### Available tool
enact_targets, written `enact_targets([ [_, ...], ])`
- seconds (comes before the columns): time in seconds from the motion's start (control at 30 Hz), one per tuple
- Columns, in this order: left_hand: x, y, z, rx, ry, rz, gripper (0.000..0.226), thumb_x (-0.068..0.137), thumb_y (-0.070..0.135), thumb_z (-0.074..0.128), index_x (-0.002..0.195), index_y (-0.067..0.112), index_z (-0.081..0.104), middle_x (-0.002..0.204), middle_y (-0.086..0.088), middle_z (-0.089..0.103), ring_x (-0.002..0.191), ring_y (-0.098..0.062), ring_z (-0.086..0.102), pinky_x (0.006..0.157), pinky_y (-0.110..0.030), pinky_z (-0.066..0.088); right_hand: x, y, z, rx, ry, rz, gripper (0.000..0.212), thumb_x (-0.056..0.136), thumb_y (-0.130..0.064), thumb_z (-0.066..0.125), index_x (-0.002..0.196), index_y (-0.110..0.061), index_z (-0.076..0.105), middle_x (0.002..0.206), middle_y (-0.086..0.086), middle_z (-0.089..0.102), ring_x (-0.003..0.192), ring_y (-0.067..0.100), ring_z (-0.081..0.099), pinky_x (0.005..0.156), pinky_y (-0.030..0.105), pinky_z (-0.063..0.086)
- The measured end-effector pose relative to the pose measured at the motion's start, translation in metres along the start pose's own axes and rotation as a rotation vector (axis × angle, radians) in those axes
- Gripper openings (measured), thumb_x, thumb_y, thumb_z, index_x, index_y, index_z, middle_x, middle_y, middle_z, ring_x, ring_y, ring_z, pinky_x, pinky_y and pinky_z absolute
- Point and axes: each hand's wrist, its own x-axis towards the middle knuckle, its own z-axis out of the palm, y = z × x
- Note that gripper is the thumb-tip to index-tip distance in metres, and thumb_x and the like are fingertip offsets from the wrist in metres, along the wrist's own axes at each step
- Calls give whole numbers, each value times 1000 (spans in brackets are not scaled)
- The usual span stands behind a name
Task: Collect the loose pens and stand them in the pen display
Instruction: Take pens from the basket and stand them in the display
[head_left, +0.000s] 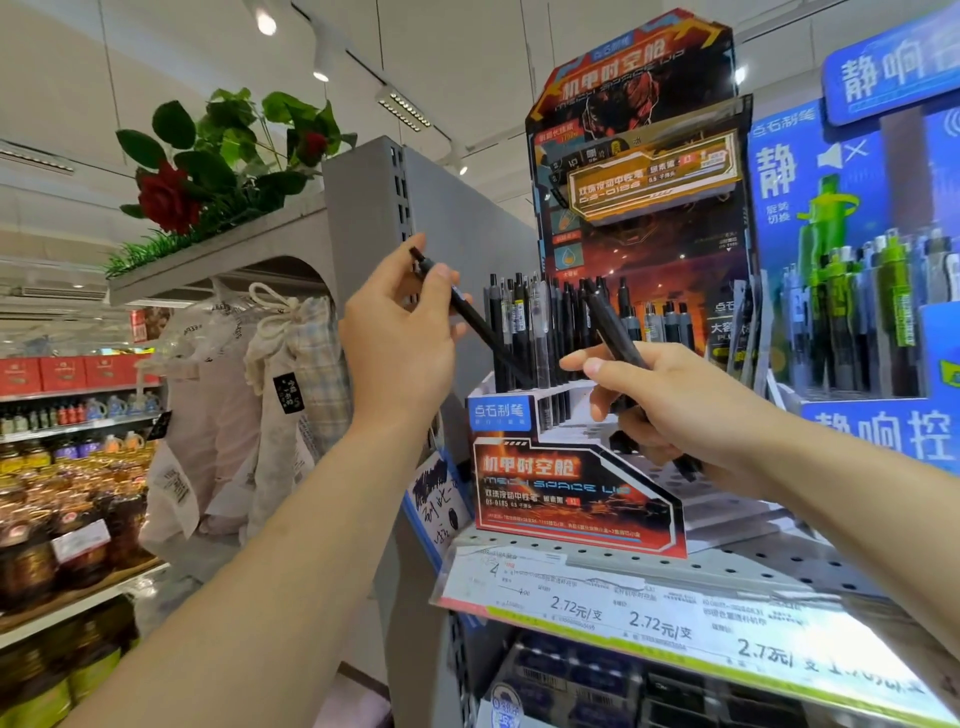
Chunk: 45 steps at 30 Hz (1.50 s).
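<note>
The red-and-black pen display (571, 493) stands on a perforated shelf, with several black pens (530, 332) upright in its back rows. My left hand (400, 343) grips one black pen (470, 317), held slanted with its tip pointing down toward the display's back left slots. My right hand (670, 410) is closed on a bundle of black pens (613, 332), which stick out above and below the fist, in front of the display's white stepped tiers. The front tiers show open holes.
A blue pen display (883, 312) with green-and-black pens stands just right. The shelf edge (649, 618) carries price labels. Left of the grey shelf upright (363, 208) hang cloth bags (280, 395); bottles fill lower shelves at far left.
</note>
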Motion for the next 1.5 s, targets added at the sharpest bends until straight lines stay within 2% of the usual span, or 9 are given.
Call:
enact_targets([
  [0.17,2,-8,-8,106,12,127,36,95,19,67,123,35,52,78,12,72,80,-3,71,61,-21,59,3,2,-2,-5,46,21,20,100,-44,58,119,-37,63,77,0,55,44,7,40,40,19,33],
  [0.3,6,-9,-6,214,-5,185,25,94,24,68,113,34,55,84,10,71,79,-5,71,61,-30,62,4,4,-1,-14,18,47,23,100,-45,57,122,-41,59,80,0,56,44,6,40,41,20,34],
  [0.43,10,-11,1,295,-107,162,24,96,32,62,116,45,54,93,11,69,80,-4,68,73,-40,62,4,4,1,20,0,64,16,102,-37,55,117,-37,62,77,-1,56,45,7,37,40,20,31],
  [0.57,6,-16,10,454,-257,201,48,94,28,60,137,43,45,78,16,61,74,1,61,63,-8,46,6,5,1,55,19,84,22,103,-23,51,122,-20,62,71,-3,55,49,10,34,41,21,29],
  [0.73,7,-19,18,658,-382,229,57,90,27,57,143,40,41,80,15,56,75,-8,57,70,-29,46,7,6,1,-36,11,100,31,100,-18,53,128,-2,54,91,9,41,55,14,31,44,25,27],
  [1.0,10,-21,16,731,-391,176,54,87,36,53,139,41,43,58,9,61,60,-6,60,58,-29,51,8,7,1,-26,38,84,32,101,-12,50,130,1,52,84,10,34,58,14,29,45,25,26],
  [1.13,13,-15,16,772,-438,143,56,85,38,51,141,39,42,59,6,61,63,-12,63,67,-37,57,8,8,2,-26,59,59,26,105,-14,51,126,-3,59,64,-3,36,57,11,35,46,23,29],
  [1.33,18,-8,19,746,-527,98,55,87,34,55,141,38,43,59,6,61,61,-10,64,67,-32,56,9,10,3,-18,52,73,23,105,-17,52,122,-5,61,56,-4,44,78,27,42,46,22,36],
  [1.5,25,-7,16,706,-509,113,45,91,31,56,135,37,52,55,9,51,52,-1,55,61,-24,46,9,8,2,23,46,42,22,105,-14,52,112,-26,69,58,-1,50,66,24,45,50,25,40],
])
